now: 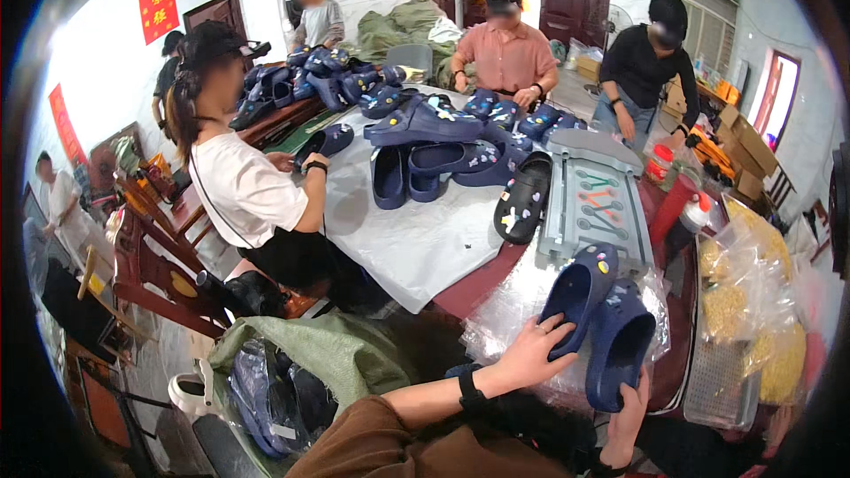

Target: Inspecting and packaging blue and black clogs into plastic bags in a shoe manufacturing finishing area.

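Note:
Side by side over the near right edge of the table is a pair of navy foam clogs. My left hand [534, 352] is closed on the heel of the left clog [598, 267], fingers over its rim. Small charms dot that clog's toe. My right hand [629, 409] grips the heel of the right clog [627, 303], its thumb side against the outer edge. Clear plastic bags [509, 323] lie beneath and beside the pair. Just beyond stands a grey plastic board [567, 212] with coloured Y-shaped marks, and a black clog [522, 199] with charms leans beside it.
More navy clogs [425, 124] are heaped across the white-covered table [390, 252]. A green woven sack [354, 354] of bagged clogs sits at my left. Bags of yellow pieces [726, 310] and a red-lidded jar [660, 162] are at right. Several people work around the table.

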### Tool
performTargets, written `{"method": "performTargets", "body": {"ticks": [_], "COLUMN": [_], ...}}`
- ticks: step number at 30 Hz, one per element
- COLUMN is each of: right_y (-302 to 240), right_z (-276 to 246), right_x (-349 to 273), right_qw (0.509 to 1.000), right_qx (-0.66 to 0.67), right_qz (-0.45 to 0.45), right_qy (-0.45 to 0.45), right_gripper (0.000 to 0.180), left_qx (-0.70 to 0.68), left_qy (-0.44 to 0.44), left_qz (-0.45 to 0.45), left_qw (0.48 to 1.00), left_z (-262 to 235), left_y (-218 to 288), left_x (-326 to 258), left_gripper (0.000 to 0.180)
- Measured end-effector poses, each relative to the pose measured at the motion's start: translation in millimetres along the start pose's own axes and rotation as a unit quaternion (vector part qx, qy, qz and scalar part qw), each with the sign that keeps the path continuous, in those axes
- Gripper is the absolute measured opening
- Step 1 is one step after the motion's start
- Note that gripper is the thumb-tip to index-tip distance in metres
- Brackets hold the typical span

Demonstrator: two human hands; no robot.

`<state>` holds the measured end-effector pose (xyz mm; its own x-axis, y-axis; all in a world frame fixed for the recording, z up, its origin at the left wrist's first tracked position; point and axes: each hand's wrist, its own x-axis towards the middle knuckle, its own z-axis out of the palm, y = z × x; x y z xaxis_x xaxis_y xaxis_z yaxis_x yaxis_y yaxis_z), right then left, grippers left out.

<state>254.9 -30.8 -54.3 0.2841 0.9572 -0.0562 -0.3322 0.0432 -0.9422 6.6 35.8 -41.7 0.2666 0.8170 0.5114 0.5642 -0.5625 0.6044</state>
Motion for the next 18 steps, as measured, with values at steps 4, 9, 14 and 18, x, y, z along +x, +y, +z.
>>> {"method": "performTargets", "body": {"ticks": [4, 9, 14, 18], "right_y": [-1.2, -9.0, -18.1, -11.1], "right_z": [1.8, 18.6, 34.5, 41.3], "right_x": [-1.3, 6.8, 12.4, 15.4], "right_qw": [0.999, 0.994, 0.993, 0.995], "right_qx": [0.011, -0.059, -0.071, 0.017], "right_qz": [-0.043, -0.085, -0.096, -0.079], "right_qy": [0.002, 0.019, -0.007, -0.055], "right_gripper": [0.065, 0.063, 0.066, 0.063], "left_qx": [-0.007, 0.099, 0.077, 0.102], "left_qy": [-0.045, -0.081, -0.152, -0.168], "left_qz": [-0.029, 0.0, 0.004, 0.002], "left_qw": [0.999, 0.992, 0.985, 0.981], "left_z": [18.8, 29.7, 21.8, 19.8], "left_y": [-10.8, -12.9, -16.4, -14.8], "left_x": [-7.3, -15.5, -14.1, -13.5], "left_gripper": [0.062, 0.071, 0.08, 0.079]}}
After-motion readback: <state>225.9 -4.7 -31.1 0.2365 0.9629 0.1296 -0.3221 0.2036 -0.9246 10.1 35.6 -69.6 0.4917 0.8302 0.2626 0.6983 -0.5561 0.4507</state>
